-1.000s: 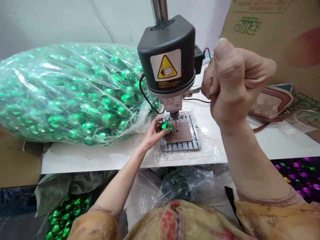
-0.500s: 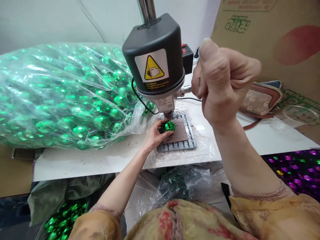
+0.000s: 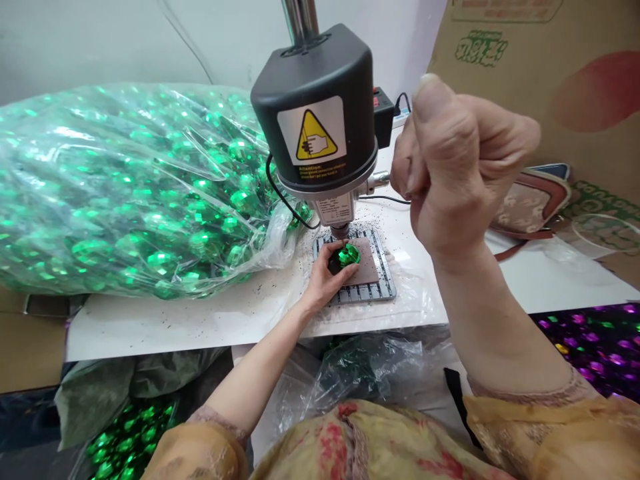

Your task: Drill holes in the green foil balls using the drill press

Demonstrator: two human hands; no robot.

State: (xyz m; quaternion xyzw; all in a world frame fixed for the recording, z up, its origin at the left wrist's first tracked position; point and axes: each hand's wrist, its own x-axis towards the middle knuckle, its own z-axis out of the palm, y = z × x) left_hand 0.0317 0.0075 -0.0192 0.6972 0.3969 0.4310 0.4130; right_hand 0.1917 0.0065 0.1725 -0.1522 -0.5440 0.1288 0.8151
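Note:
A small bench drill press (image 3: pixel 315 120) with a black head and a yellow warning label stands on a white table (image 3: pixel 165 320). My left hand (image 3: pixel 327 277) is closed on a shiny green faceted bead (image 3: pixel 347 255), which it holds on the brown pad of the slotted metal base plate (image 3: pixel 373 290), right under the drill bit (image 3: pixel 341 231). My right hand (image 3: pixel 450 167) is raised in a fist, wrapped round the press's metal lever (image 3: pixel 379 179) at the head's right side.
A big clear plastic bag (image 3: pixel 125 193) full of green beads lies on the table's left. A cardboard box (image 3: pixel 550 73) and a brown purse (image 3: pixel 530 200) sit at the right. More bagged green beads (image 3: pixel 125 443) lie below the table, purple ones (image 3: pixel 595 340) at lower right.
My left hand has slid the green bead rightward from the plate's left edge to under the drill bit. My right hand stays clenched on the lever.

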